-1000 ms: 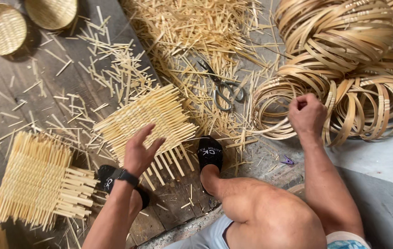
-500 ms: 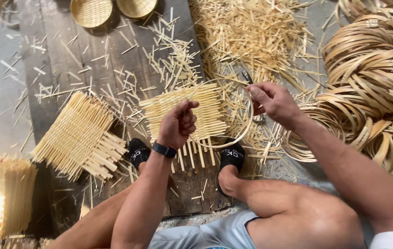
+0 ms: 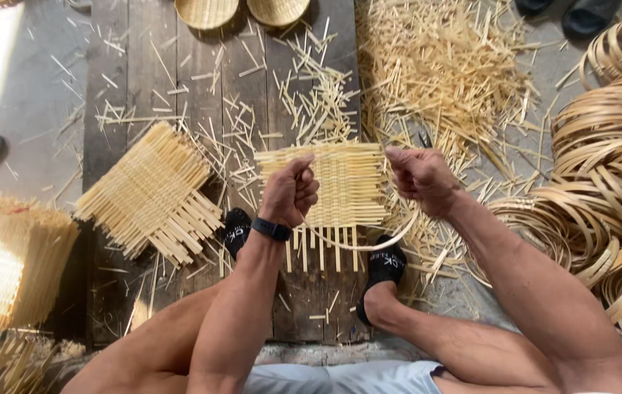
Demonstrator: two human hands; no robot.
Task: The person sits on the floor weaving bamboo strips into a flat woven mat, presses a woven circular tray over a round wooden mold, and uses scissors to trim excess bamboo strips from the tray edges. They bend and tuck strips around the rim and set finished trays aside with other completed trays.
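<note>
A flat woven bamboo mat (image 3: 346, 186) lies on the wooden boards between my two black-socked feet. My left hand (image 3: 289, 193) is closed around one end of a thin bamboo strip (image 3: 358, 244) that curves in a loop below the mat. My right hand (image 3: 420, 179) pinches the other end of that strip at the mat's right edge. A black band sits on my left wrist.
A second woven mat (image 3: 152, 191) lies to the left, and a stack of mats (image 3: 5, 263) at the far left. Coiled bamboo hoops (image 3: 610, 168) pile on the right. Loose bamboo offcuts (image 3: 442, 73) cover the floor ahead; two round baskets (image 3: 242, 11) sit at the top.
Both hands came together at the mat: the right hand left the hoops, the left closed into a fist. The curved strip now hangs between them, and my view shifted right.
</note>
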